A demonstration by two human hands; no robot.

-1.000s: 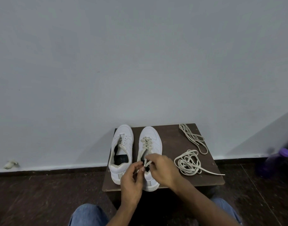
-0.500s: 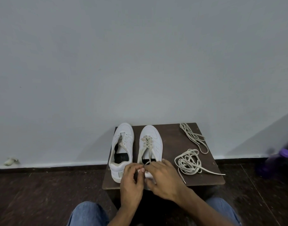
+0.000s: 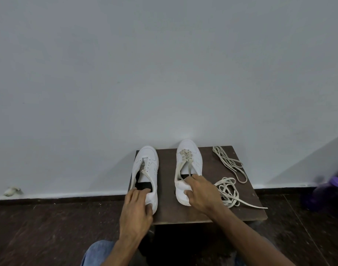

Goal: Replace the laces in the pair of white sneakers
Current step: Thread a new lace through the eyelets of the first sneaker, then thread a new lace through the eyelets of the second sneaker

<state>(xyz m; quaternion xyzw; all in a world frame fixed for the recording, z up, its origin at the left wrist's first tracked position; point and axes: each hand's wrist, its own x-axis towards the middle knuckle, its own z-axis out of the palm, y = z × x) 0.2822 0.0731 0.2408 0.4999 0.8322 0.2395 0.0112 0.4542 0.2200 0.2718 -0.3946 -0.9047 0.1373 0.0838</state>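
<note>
Surface of dark wood stood against the wall and served as the landmark: both white sneakers sat on it with toes toward the wall. The right sneaker stood near its middle, with a cream lace crossed through the eyelets nearest the toe and two loose ends trailing back toward the collar, so its lacing looked begun but, by my judgement, not finished or tied. The left sneaker stood at the surface's left edge, its upper eyelets bare and only a strand showing beside the tongue; it seemed to need nearly all its lacing. Two loose laces lay on the surface's right part, a tangled one toward the near edge and a longer looped one toward the wall; whether these were old or new I could not tell. The right hand had its grip closed on the right sneaker's heel, thumb on the side and fingers over the collar. The left hand grasped the left sneaker's heel likewise.
</note>
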